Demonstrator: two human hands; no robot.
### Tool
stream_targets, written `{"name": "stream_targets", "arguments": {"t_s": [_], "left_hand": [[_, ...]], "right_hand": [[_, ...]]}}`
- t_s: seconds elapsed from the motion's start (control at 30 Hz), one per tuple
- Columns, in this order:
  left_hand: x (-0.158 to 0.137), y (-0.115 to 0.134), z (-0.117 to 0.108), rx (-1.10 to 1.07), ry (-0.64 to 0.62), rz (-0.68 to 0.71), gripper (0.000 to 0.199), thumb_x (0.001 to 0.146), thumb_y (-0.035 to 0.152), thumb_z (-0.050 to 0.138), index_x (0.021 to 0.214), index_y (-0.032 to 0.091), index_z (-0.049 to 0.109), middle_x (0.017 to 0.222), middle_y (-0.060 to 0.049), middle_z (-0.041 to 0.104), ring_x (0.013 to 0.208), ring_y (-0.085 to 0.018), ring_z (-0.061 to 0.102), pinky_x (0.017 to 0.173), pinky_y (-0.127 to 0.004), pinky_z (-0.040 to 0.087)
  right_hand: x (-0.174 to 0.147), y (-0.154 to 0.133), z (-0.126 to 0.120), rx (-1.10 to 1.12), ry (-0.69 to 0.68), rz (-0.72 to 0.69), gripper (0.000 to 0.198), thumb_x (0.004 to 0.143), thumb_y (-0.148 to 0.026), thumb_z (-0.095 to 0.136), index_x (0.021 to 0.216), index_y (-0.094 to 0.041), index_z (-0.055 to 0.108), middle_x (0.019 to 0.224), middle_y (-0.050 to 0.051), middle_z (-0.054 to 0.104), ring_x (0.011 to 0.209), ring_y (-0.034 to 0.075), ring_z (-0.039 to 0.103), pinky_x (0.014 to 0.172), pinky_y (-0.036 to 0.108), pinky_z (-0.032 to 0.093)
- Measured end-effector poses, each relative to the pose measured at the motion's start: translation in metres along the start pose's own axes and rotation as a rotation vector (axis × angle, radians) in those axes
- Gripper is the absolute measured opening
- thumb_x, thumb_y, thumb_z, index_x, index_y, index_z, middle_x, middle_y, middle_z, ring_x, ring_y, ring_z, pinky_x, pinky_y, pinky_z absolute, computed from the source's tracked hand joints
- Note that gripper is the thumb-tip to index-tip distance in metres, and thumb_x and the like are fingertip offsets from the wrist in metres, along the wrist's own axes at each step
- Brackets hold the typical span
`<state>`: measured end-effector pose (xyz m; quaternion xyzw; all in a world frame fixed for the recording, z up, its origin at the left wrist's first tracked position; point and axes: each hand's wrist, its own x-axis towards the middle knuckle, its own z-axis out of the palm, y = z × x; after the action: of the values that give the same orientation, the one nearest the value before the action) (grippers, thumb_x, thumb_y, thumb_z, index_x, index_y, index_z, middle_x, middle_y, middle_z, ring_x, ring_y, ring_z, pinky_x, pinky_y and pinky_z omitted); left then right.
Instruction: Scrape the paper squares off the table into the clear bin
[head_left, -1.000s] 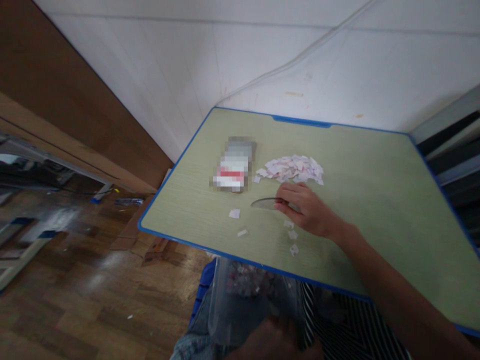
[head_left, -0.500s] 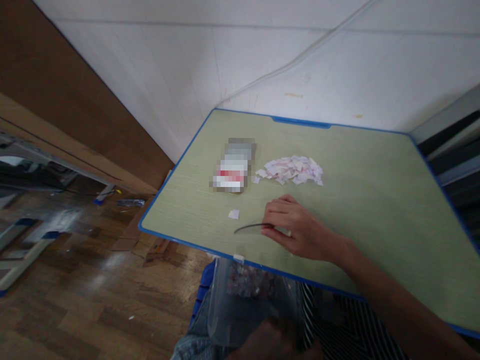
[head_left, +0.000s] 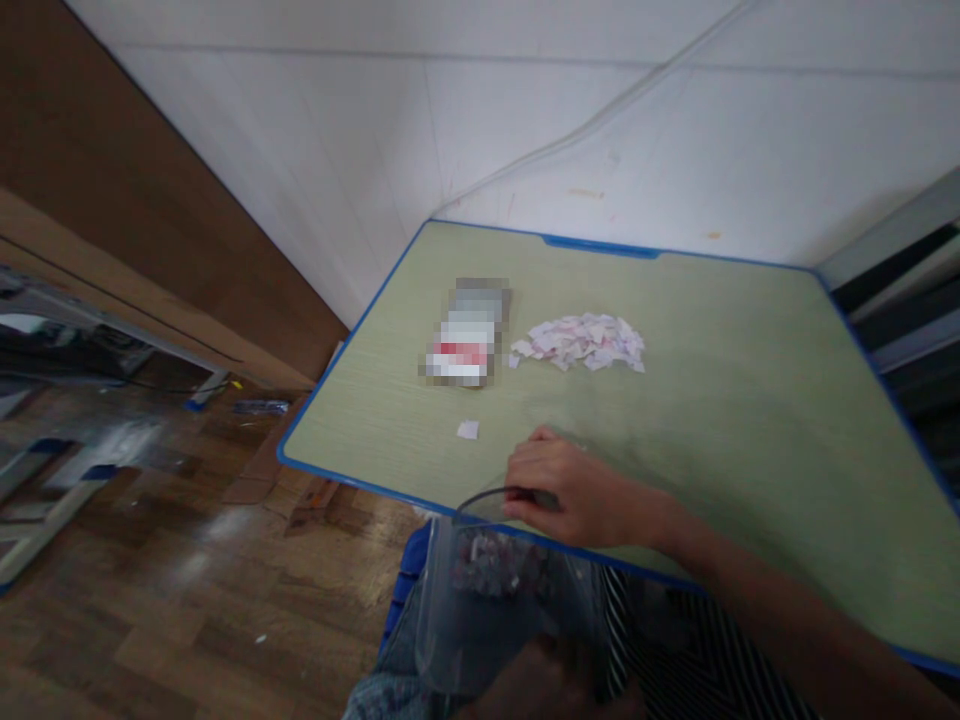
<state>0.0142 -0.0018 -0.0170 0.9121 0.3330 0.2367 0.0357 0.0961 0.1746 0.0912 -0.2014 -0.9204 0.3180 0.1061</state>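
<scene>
My right hand (head_left: 562,490) pinches dark, curved tweezers (head_left: 487,493) low over the front edge of the table. Their thin tip points left, above the rim of a clear plastic container (head_left: 442,640); whether anything is at the tip is too fine to tell. The container rests on my lap below the table edge, with small crumpled pieces (head_left: 499,562) inside. In shadow at its near side, my left hand (head_left: 536,680) has its fingers curled at the container. One small white paper piece (head_left: 468,430) lies alone on the table, left of my right hand.
On the light green table (head_left: 750,400) with blue edging lie a heap of paper scraps (head_left: 585,341) and a blurred-out flat object (head_left: 466,332) with a red band. A white wall (head_left: 300,130) with a cable stands behind. Wooden furniture (head_left: 187,220) is at left.
My right hand and the tweezers have moved toward me and slightly left, to the table's front edge. A small white piece at that edge no longer shows. The left hand stays in place.
</scene>
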Motion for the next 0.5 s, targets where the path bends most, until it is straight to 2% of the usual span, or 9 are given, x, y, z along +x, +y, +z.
{"name": "stream_targets", "arguments": {"t_s": [0.13,0.2,0.37,0.5], "left_hand": [[0.003,-0.002,-0.005,-0.024,-0.011,-0.016,0.013,0.087,0.026,0.059,0.099,0.025,0.058,0.054,0.005,0.054,0.040,-0.016,0.047,0.030,-0.024,0.029],[0.003,-0.002,-0.005,-0.023,-0.033,-0.017,0.015,0.086,0.027,0.061,0.100,0.026,0.058,0.055,0.005,0.055,0.041,-0.016,0.048,0.031,-0.024,0.029],[0.000,-0.001,-0.001,0.000,-0.067,0.006,0.019,0.084,0.029,0.063,0.103,0.027,0.059,0.054,0.005,0.054,0.042,-0.017,0.050,0.030,-0.026,0.027],[0.000,-0.002,-0.002,-0.002,-0.146,0.043,0.017,0.088,0.027,0.058,0.106,0.026,0.059,0.057,0.004,0.056,0.044,-0.015,0.051,0.032,-0.024,0.029]], "right_hand": [[-0.001,0.005,-0.006,0.018,0.156,0.051,0.021,0.088,-0.021,0.050,0.069,-0.015,0.056,0.065,0.001,0.058,0.065,0.012,0.050,0.073,0.029,0.036],[-0.002,0.007,-0.008,0.009,0.178,0.048,0.022,0.088,-0.021,0.049,0.067,-0.016,0.054,0.064,0.001,0.057,0.065,0.012,0.050,0.071,0.029,0.036],[-0.004,0.006,-0.011,-0.057,0.075,0.029,0.022,0.086,-0.019,0.047,0.064,-0.017,0.051,0.062,-0.001,0.054,0.063,0.012,0.046,0.074,0.031,0.034],[-0.008,0.006,-0.015,-0.028,-0.064,-0.082,0.025,0.086,-0.018,0.047,0.060,-0.017,0.045,0.059,-0.003,0.050,0.061,0.011,0.044,0.072,0.030,0.033]]}}
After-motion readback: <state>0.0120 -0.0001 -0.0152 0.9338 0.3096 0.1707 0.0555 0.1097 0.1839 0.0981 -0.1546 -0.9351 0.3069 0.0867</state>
